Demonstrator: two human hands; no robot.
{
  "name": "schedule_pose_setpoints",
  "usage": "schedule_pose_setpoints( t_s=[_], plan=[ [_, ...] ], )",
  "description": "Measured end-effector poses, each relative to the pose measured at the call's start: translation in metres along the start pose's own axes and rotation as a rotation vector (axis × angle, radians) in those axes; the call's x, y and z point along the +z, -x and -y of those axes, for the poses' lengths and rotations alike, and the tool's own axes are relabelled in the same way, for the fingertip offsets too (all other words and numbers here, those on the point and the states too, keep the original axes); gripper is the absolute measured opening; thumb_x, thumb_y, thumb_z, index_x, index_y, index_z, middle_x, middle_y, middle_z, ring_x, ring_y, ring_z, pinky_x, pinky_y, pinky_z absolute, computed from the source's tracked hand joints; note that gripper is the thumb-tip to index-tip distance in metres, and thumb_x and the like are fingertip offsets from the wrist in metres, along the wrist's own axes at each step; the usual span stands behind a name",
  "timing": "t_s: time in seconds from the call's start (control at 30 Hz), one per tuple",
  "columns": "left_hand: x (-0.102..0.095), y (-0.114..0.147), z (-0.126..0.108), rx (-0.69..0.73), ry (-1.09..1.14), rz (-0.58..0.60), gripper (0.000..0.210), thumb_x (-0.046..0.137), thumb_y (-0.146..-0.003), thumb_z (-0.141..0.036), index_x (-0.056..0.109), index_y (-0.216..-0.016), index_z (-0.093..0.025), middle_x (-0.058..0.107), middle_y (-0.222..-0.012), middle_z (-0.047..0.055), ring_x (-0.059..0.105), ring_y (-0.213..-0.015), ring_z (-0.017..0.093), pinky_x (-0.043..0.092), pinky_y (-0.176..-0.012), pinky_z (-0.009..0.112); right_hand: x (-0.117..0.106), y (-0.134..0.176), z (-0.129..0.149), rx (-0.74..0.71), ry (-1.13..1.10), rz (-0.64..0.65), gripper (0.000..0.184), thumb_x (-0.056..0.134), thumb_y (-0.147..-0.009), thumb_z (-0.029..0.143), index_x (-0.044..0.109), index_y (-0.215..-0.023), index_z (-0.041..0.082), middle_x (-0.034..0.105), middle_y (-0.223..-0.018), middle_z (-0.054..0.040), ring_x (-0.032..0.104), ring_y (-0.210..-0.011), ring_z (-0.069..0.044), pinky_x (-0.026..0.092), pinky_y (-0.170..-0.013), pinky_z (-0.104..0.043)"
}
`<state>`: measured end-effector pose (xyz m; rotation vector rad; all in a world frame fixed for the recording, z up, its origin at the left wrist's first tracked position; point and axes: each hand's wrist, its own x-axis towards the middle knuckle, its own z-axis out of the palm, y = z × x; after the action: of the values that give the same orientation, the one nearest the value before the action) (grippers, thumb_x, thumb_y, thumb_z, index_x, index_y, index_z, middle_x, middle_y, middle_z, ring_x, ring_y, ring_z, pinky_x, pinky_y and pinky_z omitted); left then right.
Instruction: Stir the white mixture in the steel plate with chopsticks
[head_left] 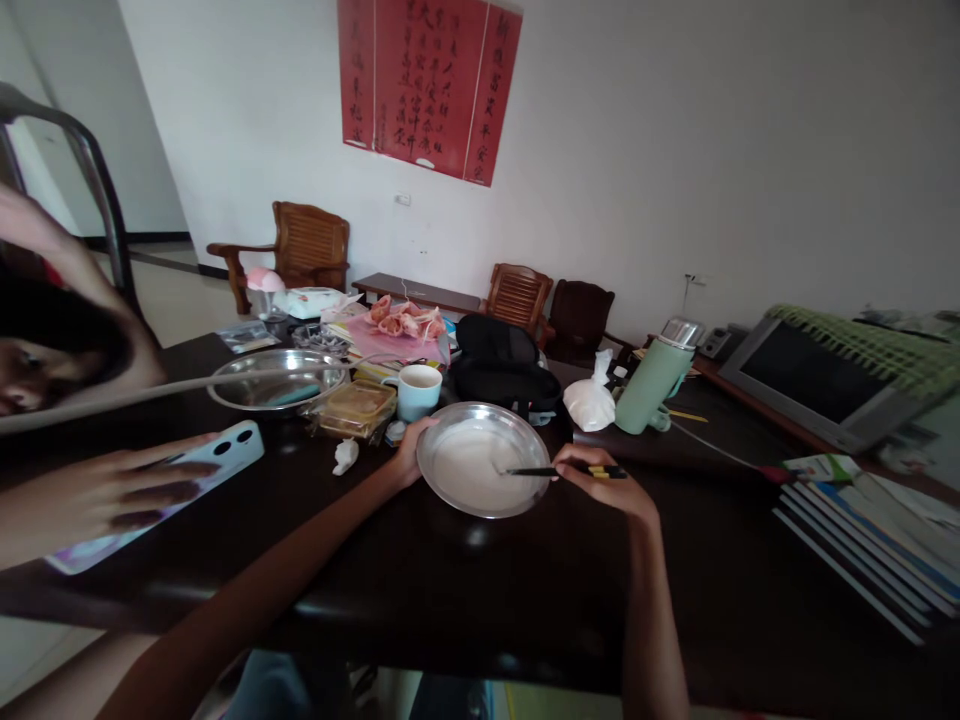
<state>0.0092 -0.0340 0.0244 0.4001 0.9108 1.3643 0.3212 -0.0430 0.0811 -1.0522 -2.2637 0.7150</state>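
A round metal basin (442, 478) holding a whitish mixture stands on the dark table in front of me. My left hand (410, 455) grips its left rim, the fingers partly hidden behind the edge. From the right side, my right hand (606, 482) is closed around black chopsticks (531, 471) with gold bands, their tips dipping into the white contents. Just behind the basin is a light-blue mug (418, 394). A tied plastic bag of white powder (591, 404) sits behind my right hand, beside a green thermos (657, 378).
At left, another person's hand (127, 490) holds a phone (217, 470) close to my left forearm. A second metal basin (225, 388), a plastic box (356, 408) and a crumpled tissue (346, 456) lie left of the mug. Stacked books (870, 540) occupy the right; a black case (499, 365) lies behind.
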Motion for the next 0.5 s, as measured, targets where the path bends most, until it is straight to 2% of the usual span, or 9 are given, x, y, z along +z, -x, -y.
schedule_pose_setpoints(
  t_s=[0.1, 0.2, 0.27, 0.33, 0.43, 0.5],
  plan=[
    [0.001, 0.001, 0.0, 0.002, -0.007, 0.005, 0.014, 0.066, -0.083, -0.024, 0.075, -0.083, -0.014, 0.071, -0.063, 0.003, 0.062, -0.058, 0.02, 0.048, -0.063, 0.028, 0.004, -0.001, 0.003, -0.036, -0.05, 0.088, 0.022, 0.064, -0.096, 0.044, 0.074, -0.091, 0.025, 0.079, -0.091, -0.0021, 0.072, -0.09, -0.025, 0.056, -0.084, -0.034],
    [0.001, 0.003, -0.001, 0.004, -0.021, 0.002, 0.015, 0.064, -0.084, -0.024, 0.075, -0.082, -0.013, 0.071, -0.062, 0.003, 0.062, -0.059, 0.019, 0.048, -0.064, 0.028, 0.01, -0.005, 0.003, -0.049, -0.05, 0.029, 0.022, 0.062, -0.097, 0.043, 0.072, -0.091, 0.024, 0.078, -0.09, -0.002, 0.072, -0.089, -0.024, 0.056, -0.085, -0.035],
    [0.002, 0.005, -0.001, 0.01, -0.026, 0.003, 0.017, 0.062, -0.087, -0.024, 0.074, -0.081, -0.013, 0.071, -0.062, 0.003, 0.062, -0.06, 0.019, 0.048, -0.065, 0.028, 0.005, -0.003, 0.0, -0.023, -0.025, -0.014, 0.023, 0.061, -0.098, 0.041, 0.07, -0.087, 0.024, 0.076, -0.085, -0.0007, 0.07, -0.086, -0.023, 0.056, -0.083, -0.034],
    [0.004, 0.005, -0.002, 0.013, -0.022, 0.005, 0.019, 0.061, -0.087, -0.023, 0.074, -0.079, -0.013, 0.071, -0.062, 0.003, 0.062, -0.059, 0.019, 0.048, -0.065, 0.028, -0.001, 0.001, -0.001, -0.001, -0.02, 0.017, 0.024, 0.062, -0.098, 0.041, 0.07, -0.084, 0.024, 0.075, -0.082, -0.0003, 0.07, -0.084, -0.023, 0.055, -0.081, -0.033],
    [0.004, 0.005, -0.002, 0.008, -0.003, -0.003, 0.016, 0.062, -0.086, -0.021, 0.075, -0.081, -0.012, 0.072, -0.064, 0.004, 0.062, -0.059, 0.019, 0.049, -0.066, 0.028, -0.003, 0.001, 0.0, -0.013, -0.061, 0.109, 0.023, 0.065, -0.097, 0.044, 0.073, -0.089, 0.024, 0.079, -0.089, -0.002, 0.073, -0.089, -0.024, 0.056, -0.084, -0.034],
    [0.004, 0.005, -0.002, 0.007, 0.003, 0.002, 0.017, 0.062, -0.087, -0.021, 0.075, -0.085, -0.011, 0.074, -0.067, 0.005, 0.064, -0.061, 0.02, 0.05, -0.068, 0.029, 0.002, -0.002, 0.002, -0.027, -0.082, 0.092, 0.024, 0.065, -0.096, 0.045, 0.074, -0.091, 0.024, 0.08, -0.092, -0.0031, 0.074, -0.092, -0.025, 0.057, -0.085, -0.035]
  ],
)
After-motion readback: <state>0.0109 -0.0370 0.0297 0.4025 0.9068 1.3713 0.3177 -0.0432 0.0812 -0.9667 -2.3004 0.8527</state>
